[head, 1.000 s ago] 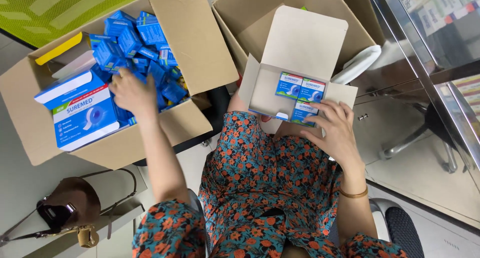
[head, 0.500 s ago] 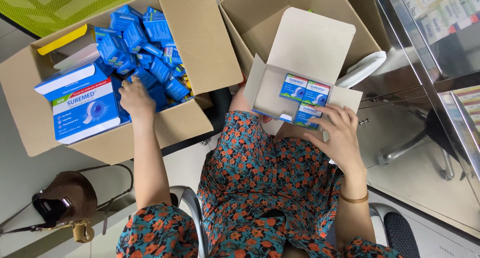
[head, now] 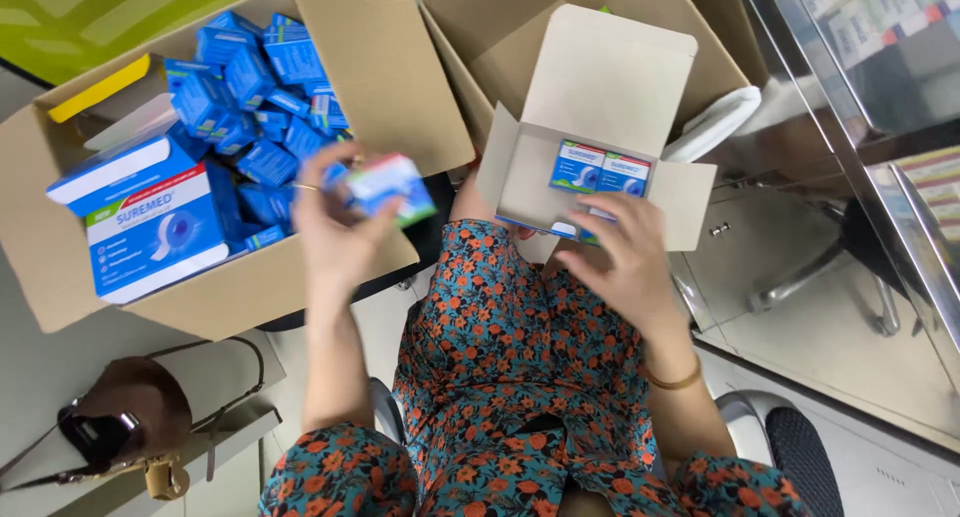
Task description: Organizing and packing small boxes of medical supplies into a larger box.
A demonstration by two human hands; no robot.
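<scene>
One box lifted, two already packed.

Our left hand [head: 335,227] clutched one small blue box [head: 388,187], blurred, above the big carton [head: 385,87] heaped with uncountable others; our right hand [head: 625,267] gripped the open white carton [head: 600,87] on our lap, showing two boxes [head: 598,174], any further ones hidden.

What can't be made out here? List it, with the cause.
Head view:
- Small blue box held in the left hand: motion blur smears its faces.
- Small white carton: the right hand covers its front row, so the count of packs inside is unknown.
- Big cardboard box: lower layers buried under loose blue packs.
- Brown bag: cut by the frame's bottom-left edge.
</scene>
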